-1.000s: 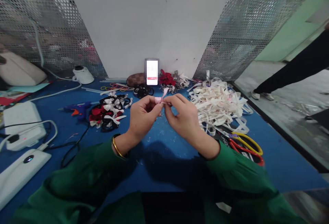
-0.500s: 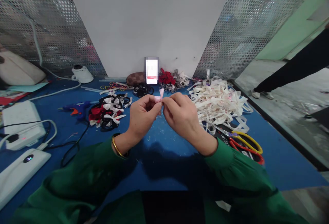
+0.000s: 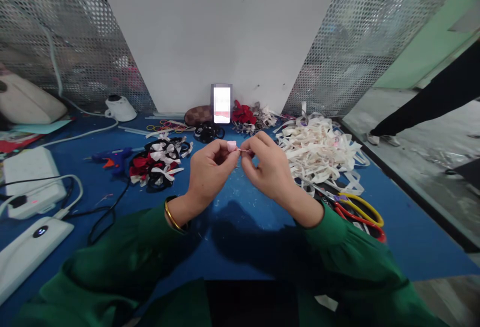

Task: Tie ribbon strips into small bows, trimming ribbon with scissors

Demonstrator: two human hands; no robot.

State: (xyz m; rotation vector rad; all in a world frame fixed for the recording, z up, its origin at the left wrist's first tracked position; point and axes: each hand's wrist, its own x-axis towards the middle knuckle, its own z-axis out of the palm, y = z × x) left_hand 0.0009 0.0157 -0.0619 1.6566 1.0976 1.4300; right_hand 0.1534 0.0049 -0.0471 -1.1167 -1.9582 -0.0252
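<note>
Over the middle of the blue table, my left hand (image 3: 212, 167) pinches a small folded pink ribbon (image 3: 232, 145), whose loop shows above the thumb and forefinger. Just to its right, my right hand (image 3: 268, 169) is closed on the ribbon's thin end, drawn out sideways between the two hands. My fingers cover the rest of the ribbon. Left of my hands lies a pile of black hair ties with red and white bows (image 3: 159, 162). To the right is a large heap of cream ribbon strips (image 3: 320, 149).
Scissors (image 3: 360, 209) with yellow and red handles lie at the right. A blue glue gun (image 3: 112, 159) and white power strips (image 3: 33, 182) with cables are on the left. A lit phone (image 3: 221, 103) leans against the white board (image 3: 225, 32). A person's leg (image 3: 431, 92) shows beyond the table.
My right hand has shifted slightly right, away from the left. The ribbon end that stood upright is now pulled out sideways between my hands.
</note>
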